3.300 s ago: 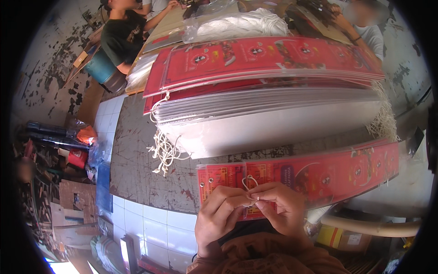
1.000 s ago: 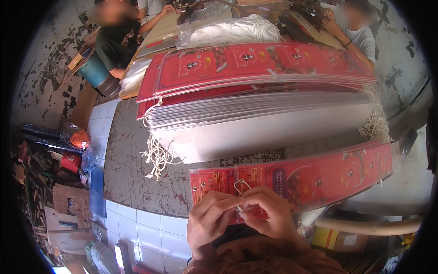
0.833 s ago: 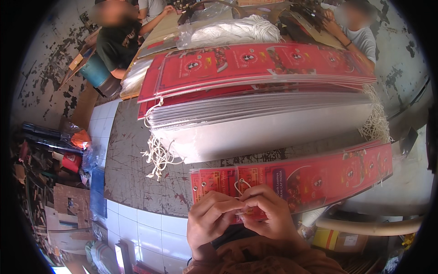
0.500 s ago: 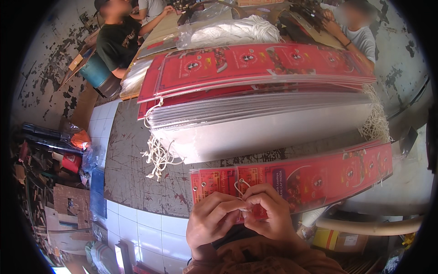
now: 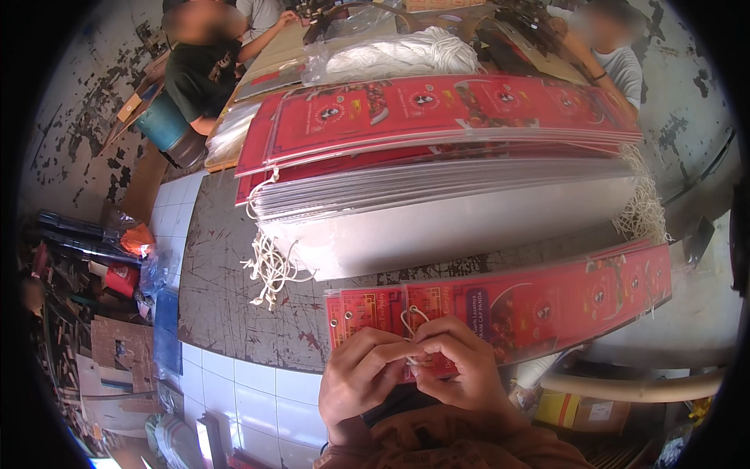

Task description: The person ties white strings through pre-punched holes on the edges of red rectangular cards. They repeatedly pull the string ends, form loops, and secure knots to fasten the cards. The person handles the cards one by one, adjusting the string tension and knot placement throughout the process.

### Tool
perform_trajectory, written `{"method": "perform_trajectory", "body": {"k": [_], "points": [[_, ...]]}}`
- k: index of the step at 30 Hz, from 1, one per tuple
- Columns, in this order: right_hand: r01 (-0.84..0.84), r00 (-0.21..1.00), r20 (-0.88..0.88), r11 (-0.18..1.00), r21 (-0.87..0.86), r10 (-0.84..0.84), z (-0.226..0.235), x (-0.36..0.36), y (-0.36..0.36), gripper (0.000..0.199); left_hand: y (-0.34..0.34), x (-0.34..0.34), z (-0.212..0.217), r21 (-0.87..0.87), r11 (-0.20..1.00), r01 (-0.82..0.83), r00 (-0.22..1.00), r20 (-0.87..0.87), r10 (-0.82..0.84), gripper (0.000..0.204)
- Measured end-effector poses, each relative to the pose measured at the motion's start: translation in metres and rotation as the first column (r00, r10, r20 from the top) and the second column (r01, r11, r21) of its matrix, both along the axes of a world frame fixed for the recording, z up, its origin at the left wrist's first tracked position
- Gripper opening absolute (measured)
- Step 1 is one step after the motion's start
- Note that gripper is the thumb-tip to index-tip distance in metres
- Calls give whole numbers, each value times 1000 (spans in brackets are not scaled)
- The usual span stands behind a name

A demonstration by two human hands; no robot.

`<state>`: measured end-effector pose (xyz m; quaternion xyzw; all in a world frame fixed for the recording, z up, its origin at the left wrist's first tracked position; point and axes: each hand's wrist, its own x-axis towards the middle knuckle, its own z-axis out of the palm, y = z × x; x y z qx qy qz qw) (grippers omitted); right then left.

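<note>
Left hand (image 5: 359, 375): I saw its fingers pinching the white cord (image 5: 404, 318), right up against the other hand.
Right hand (image 5: 461, 363): fingers pinched the same cord; exact grip was partly hidden.
White cord: ran through an eyelet in the near red strips, by the desk (image 5: 234, 266)'s near edge.
Near red strips (image 5: 547, 313): lay along that near edge, left end sticking out past the hands.
White-faced stack (image 5: 469, 223): lay mid-desk, knotted cords (image 5: 269, 270) at its left end.
Rope bundle (image 5: 406, 55): sat farther back, beyond the far red strips (image 5: 437, 102).
</note>
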<state>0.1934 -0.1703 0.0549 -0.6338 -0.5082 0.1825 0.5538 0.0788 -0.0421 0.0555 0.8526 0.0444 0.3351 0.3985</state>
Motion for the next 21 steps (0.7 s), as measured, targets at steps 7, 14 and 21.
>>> {"method": "perform_trajectory", "body": {"k": [7, 14, 21], "points": [[-2, 1000, -19, 1000, 16, 3, 3, 0, 1, 21, -1, 0, -1, -23, 1000, -15, 1000, -3, 15, 33], [3, 1000, 17, 999, 43, -3, 3, 0, 2, 21, -4, -3, -3, -57, 997, -51, 998, -24, 50, 28], [-1, 1000, 14, 999, 36, 1, 3, 1, 2, 20, -1, -4, -3, -71, 997, -28, 999, -28, 26, 28]]}}
